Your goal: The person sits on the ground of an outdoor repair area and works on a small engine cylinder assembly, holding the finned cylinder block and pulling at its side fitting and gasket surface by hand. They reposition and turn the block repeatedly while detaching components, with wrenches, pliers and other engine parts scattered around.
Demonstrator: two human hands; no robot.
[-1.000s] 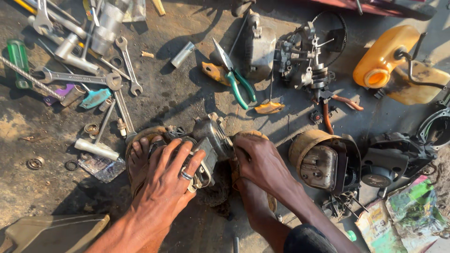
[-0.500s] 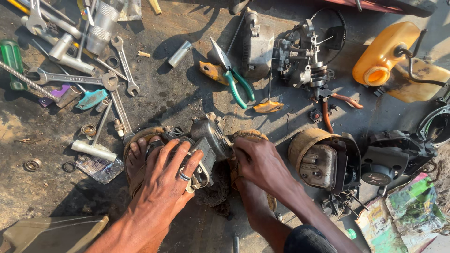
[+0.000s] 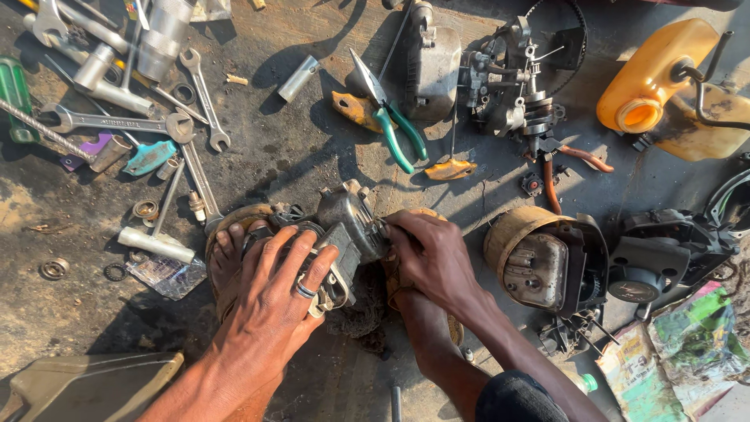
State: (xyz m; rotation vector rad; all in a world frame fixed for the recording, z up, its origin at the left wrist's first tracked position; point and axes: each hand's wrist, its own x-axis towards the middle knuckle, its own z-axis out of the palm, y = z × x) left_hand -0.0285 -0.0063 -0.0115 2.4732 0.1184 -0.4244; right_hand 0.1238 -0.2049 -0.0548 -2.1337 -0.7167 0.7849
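On ground: two hands (image 3: 273,289) (image 3: 433,254) grip one engine part (image 3: 351,223).

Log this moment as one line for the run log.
left hand: gripping small engine part | right hand: working at its side | nearby: green-handled pliers, spanners, yellow fuel tank

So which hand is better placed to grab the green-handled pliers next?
Probably the right hand: it sits closer to the green-handled pliers, lying above it on the ground. The left hand is spread over the engine part, steadying it, and lies farther away.
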